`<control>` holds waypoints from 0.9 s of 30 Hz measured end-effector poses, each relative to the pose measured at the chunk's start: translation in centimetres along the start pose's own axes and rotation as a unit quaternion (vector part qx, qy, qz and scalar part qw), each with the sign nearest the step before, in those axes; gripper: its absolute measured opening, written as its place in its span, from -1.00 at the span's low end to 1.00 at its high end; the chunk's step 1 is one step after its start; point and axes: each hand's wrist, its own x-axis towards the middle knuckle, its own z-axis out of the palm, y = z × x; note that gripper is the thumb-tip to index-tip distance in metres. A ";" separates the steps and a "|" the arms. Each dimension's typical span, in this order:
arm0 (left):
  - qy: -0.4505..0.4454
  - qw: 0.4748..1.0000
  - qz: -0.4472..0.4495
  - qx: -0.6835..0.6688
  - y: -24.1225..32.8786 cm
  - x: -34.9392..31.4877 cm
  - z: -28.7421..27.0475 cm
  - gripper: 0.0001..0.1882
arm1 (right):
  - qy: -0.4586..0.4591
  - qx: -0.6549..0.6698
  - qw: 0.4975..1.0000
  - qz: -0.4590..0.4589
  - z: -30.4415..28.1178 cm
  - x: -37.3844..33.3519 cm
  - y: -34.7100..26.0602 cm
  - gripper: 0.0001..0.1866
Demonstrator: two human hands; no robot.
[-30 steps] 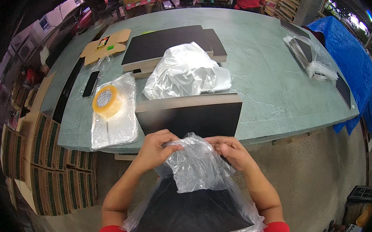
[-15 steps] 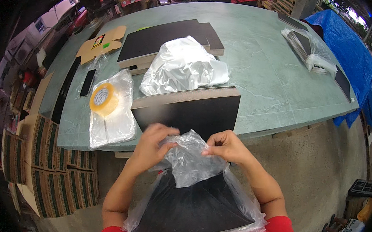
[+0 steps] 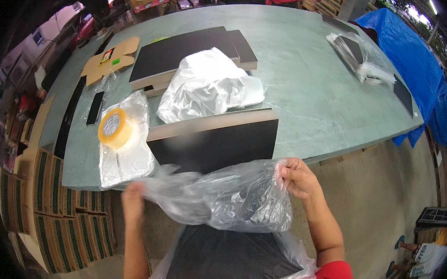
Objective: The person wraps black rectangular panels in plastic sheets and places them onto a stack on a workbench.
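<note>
A black flat panel (image 3: 231,256) leans against my body inside a clear plastic bag (image 3: 245,193). The loose mouth end of this bag is stretched sideways between my hands, above the panel's far end. My right hand (image 3: 299,178) pinches its right corner between thumb and fingers. At the other end my left hand (image 3: 134,195), blurred by motion, is closed on the bag's left corner. Just beyond the bag, another black panel (image 3: 218,141) with a pale edge stands on its side against the table.
On the grey-green table (image 3: 298,103) lie a tape roll (image 3: 115,128) on flat plastic bags (image 3: 123,161), a crumpled plastic heap (image 3: 206,84), stacked black panels (image 3: 183,51) and unfolded cardboard (image 3: 110,59). Packed cartons (image 3: 69,237) stand lower left. A blue tarp (image 3: 403,59) hangs right.
My hands have moved apart, the left one far to the left and the right one slightly right. The bunched bag end is now pulled out wide between them.
</note>
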 end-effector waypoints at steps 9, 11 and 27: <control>-0.308 0.911 0.273 0.021 12.3 -3.9 8.4 -0.93 | -0.060 -0.106 0.993 0.010 7.4 3.1 3.4 -0.81; -0.405 0.896 0.175 0.038 13.4 -5.3 9.8 -0.90 | -0.076 -0.005 0.997 0.009 8.7 3.3 3.8 -0.77; -0.490 0.799 0.277 0.212 12.8 -6.3 8.8 -0.79 | -0.045 -0.271 0.886 -0.374 13.6 0.7 -1.6 -0.76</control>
